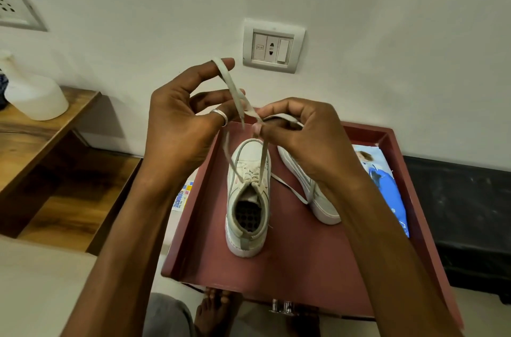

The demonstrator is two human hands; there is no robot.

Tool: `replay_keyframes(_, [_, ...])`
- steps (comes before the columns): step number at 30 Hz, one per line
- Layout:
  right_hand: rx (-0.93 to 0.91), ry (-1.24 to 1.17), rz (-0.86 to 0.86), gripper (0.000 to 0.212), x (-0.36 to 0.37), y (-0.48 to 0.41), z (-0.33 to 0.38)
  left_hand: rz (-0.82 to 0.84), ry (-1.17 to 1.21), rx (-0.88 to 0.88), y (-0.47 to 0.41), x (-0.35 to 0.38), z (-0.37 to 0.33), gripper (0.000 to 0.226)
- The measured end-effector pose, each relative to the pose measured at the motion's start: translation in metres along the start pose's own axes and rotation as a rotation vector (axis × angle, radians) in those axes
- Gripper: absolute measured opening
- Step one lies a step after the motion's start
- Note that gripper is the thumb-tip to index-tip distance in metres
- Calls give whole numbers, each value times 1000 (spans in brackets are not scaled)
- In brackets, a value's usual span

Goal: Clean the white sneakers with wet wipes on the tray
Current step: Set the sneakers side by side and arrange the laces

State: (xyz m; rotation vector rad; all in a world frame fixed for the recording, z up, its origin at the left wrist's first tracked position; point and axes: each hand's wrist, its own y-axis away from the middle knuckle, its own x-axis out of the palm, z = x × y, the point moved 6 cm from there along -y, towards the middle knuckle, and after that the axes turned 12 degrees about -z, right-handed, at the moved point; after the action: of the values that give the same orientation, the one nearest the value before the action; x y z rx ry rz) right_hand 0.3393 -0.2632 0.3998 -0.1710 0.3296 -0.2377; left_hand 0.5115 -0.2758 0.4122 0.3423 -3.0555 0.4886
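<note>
One white sneaker (pixel 247 198) stands upright in the middle of the dark red tray (pixel 304 267), heel towards me. Its off-white lace (pixel 235 93) rises from the eyelets to both hands. My left hand (pixel 182 126) is raised above the toe, with a loop of the lace over its forefinger. Just to the right, my right hand (pixel 301 137) pinches the other lace strand between thumb and fingers. The second sneaker (pixel 318 195) lies on its side to the right, partly hidden by my right wrist. A blue wet wipes pack (pixel 387 184) lies at the tray's right edge.
A wooden shelf unit (pixel 41 143) stands at the left with a white plastic container (pixel 33 99) on top. A wall socket plate (pixel 272 46) sits behind the tray. A black surface (pixel 456 204) lies to the right. My bare feet (pixel 215 309) show below the tray's front edge.
</note>
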Motion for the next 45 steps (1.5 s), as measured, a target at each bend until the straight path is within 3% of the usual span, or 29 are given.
replay_keyframes(2, [-2,-11,4,17,-3,0,2,-3,-13,-4,0,-1,1,53])
replay_keyframes(7, [125,-38,194,35,10,6,-5,20,-76,0,2,4,5,54])
replay_keyframes(12, [45,70,23,46,1,-1,-9,7,-90,0,1,4,6,54])
replay_keyframes(16, [29,68,-79,30,-15,-7,-12,-6,-77,-18,1,3,8,54])
replay_keyframes(22, [-149,208,-233,9,-30,-11,-2,-60,-115,-19,-1,0,10,51])
replay_keyframes(24, [-109,119,-253,5,-32,-13,-4,-114,-143,-2,-3,-5,12,43])
replay_keyframes(26, [28,-144,-246,9,-35,-14,-11,-170,-79,-48,-4,-9,17,31])
replay_keyframes(30, [350,-869,-136,14,-23,-11,-17,-205,453,-403,1,5,35,14])
replay_keyframes(32, [418,-1036,-125,14,-17,-10,-18,-234,588,-475,2,8,41,17])
replay_keyframes(40, [542,-1149,-310,16,-25,-17,-46,-354,386,-495,-9,-22,70,22])
replay_keyframes(45, [658,-1041,-475,23,-46,-20,-80,-389,56,-486,-8,-43,82,20])
